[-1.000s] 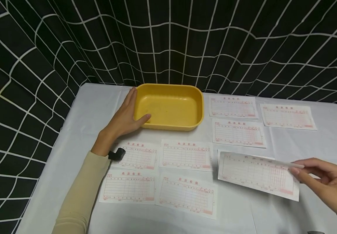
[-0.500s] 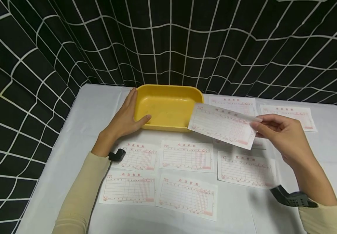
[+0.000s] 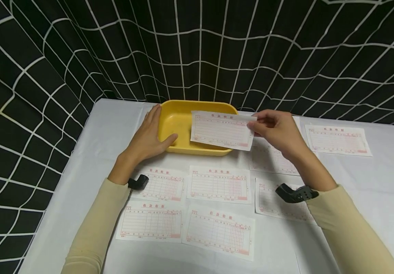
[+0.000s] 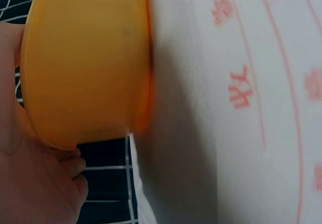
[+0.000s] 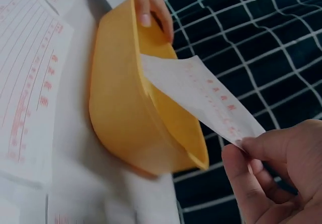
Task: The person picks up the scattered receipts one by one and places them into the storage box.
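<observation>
My right hand (image 3: 277, 131) pinches a white receipt slip (image 3: 222, 129), printed in red, by its right edge between thumb and fingers. The slip hangs over the right part of a yellow plastic basin (image 3: 174, 131). In the right wrist view, the slip (image 5: 201, 90) slants from the fingertips across the basin's opening. My left hand (image 3: 146, 135) holds the basin at its left end, the thumb over the rim; the left wrist view shows the palm and curled fingers beside the yellow wall (image 4: 85, 68). The basin's inside is partly hidden by the slip.
Several similar receipt slips lie flat on the white cloth: one at far right (image 3: 339, 140), one under the right wrist (image 3: 269, 198), others near the front (image 3: 150, 220). A black curtain with a white grid (image 3: 200, 49) stands behind the table.
My right hand has carried the receipt slip up and leftward from the right side of the table to over the basin. The left hand has stayed at the basin.
</observation>
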The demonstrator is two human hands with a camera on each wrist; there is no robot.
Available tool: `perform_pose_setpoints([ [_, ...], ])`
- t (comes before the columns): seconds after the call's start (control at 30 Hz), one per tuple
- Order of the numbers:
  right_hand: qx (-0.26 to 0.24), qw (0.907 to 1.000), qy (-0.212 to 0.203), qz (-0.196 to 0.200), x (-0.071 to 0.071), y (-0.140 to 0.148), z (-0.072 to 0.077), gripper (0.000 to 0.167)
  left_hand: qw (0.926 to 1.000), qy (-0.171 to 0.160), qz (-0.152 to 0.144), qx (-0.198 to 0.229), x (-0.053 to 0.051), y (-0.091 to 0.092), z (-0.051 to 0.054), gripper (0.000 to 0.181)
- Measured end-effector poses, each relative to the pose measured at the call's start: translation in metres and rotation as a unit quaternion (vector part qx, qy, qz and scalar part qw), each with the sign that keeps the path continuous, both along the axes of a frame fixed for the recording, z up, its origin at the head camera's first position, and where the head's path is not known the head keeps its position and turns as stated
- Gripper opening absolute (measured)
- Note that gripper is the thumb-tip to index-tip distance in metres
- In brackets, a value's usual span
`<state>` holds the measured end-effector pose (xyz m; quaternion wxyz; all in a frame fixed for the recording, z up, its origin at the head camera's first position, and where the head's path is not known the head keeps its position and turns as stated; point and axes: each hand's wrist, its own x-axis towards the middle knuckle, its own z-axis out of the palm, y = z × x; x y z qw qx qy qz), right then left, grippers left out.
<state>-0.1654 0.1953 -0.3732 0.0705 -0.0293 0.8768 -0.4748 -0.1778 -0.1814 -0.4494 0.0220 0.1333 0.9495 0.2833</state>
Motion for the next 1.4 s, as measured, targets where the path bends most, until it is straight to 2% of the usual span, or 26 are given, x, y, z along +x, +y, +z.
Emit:
perform_pose_setpoints([
  [0.2,-0.009,0.9997,0.003,0.024,-0.015,-0.028,-0.003,0.027,1.0,-0.001,0.003,0.008,0.0,0.002,0.0,0.108],
  [0.37,0.014,0.9993,0.022,0.028,-0.025,-0.046,-0.008,0.023,0.9999,0.007,-0.001,0.008,0.0,0.002,-0.002,0.108],
  [0.53,0.054,0.9956,0.064,0.043,-0.031,-0.06,-0.013,0.027,0.9998,0.016,0.0,0.009,-0.001,0.003,-0.003,0.108],
  [0.63,0.059,0.9933,0.091,0.041,-0.028,-0.061,-0.013,0.032,0.9998,0.016,0.0,0.01,-0.002,0.004,-0.004,0.108],
  [0.73,0.046,0.9928,0.106,0.034,-0.019,-0.056,-0.015,0.035,0.9998,0.015,0.0,0.009,-0.002,0.005,-0.004,0.108],
  [0.9,0.028,0.9887,0.141,0.041,0.004,-0.041,-0.018,0.035,0.9999,0.008,0.002,0.008,0.0,0.005,-0.004,0.107],
  [1.03,0.049,0.9802,0.184,0.054,0.023,-0.027,-0.019,0.034,1.0,0.005,0.001,0.008,0.001,0.005,-0.005,0.107],
  [1.17,0.084,0.9726,0.209,0.055,0.045,-0.01,-0.019,0.035,1.0,0.003,0.005,0.006,0.001,0.004,-0.006,0.107],
  [1.4,0.086,0.9663,0.24,0.034,0.083,0.016,-0.026,0.036,1.0,0.0,0.006,0.005,0.001,0.003,-0.007,0.108],
])
